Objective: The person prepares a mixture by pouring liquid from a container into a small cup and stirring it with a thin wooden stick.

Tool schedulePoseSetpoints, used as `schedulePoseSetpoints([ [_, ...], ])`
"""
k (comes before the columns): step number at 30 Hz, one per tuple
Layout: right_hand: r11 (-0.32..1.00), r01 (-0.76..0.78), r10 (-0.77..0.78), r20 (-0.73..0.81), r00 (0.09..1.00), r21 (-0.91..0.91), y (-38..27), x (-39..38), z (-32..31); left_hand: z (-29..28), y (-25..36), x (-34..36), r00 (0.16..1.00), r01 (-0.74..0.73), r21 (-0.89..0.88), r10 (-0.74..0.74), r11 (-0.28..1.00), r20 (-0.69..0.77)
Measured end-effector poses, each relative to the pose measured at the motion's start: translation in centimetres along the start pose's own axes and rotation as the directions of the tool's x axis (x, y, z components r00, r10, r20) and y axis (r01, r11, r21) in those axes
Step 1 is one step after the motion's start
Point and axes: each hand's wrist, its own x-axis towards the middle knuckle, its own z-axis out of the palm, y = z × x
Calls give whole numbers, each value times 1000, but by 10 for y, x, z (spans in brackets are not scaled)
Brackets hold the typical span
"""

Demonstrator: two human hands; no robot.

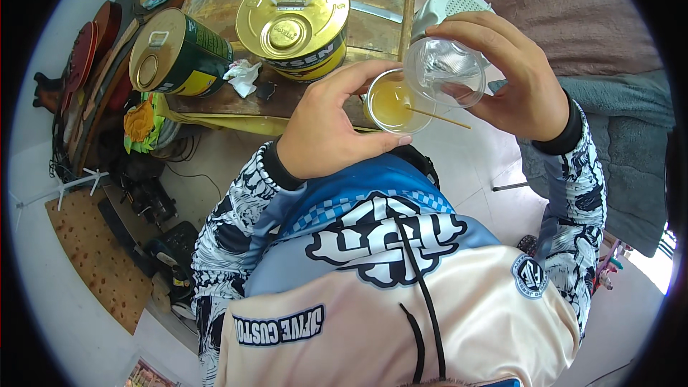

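My left hand [326, 118] is closed around a clear plastic cup [370, 109] of yellowish liquid [390, 97]. A thin wooden stick [448, 121] stands in the liquid and leans out over the rim towards the right. My right hand [512, 72] grips a second clear plastic cup [444, 75], tilted beside the first, its mouth close to the first cup's rim. Whether anything is left inside the second cup I cannot tell. Beyond my left hand, a large gold-lidded can [294, 18] and a smaller green and gold can [175, 54] stand on a wooden tray-like table [376, 46].
Crumpled white tissue [242, 77] lies between the cans. A pale green perforated container [459, 3] is behind my right hand. Brown and grey cloth [602, 107] covers furniture on the right. A pegboard-like panel [97, 258], black equipment [147, 193] and cables are at the left.
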Motion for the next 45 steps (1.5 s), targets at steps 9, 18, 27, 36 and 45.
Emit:
schedulePoseSetpoints([
  [9, 999, 17, -16, 12, 1000, -41, -4, 4, -4, 6, -10, 4, 989, -94, -17, 91, 995, -119],
  [18, 994, 46, -37, 87, 996, -97, -10, 7, -12, 7, -11, 5, 988, -103, -15, 100, 995, -120],
  [27, 993, 59, -50, 86, 995, -102, -14, 9, -15, 6, -8, 5, 987, -107, -6, 105, 994, -122],
  [36, 990, 55, -45, 79, 996, -127, -15, 11, -17, 6, -8, 6, 984, -133, -10, 131, 991, -124],
  [45, 991, 62, -53, 77, 996, -119, -18, 13, -19, 1, 4, 5, 996, -68, -1, 67, 998, -66],
])
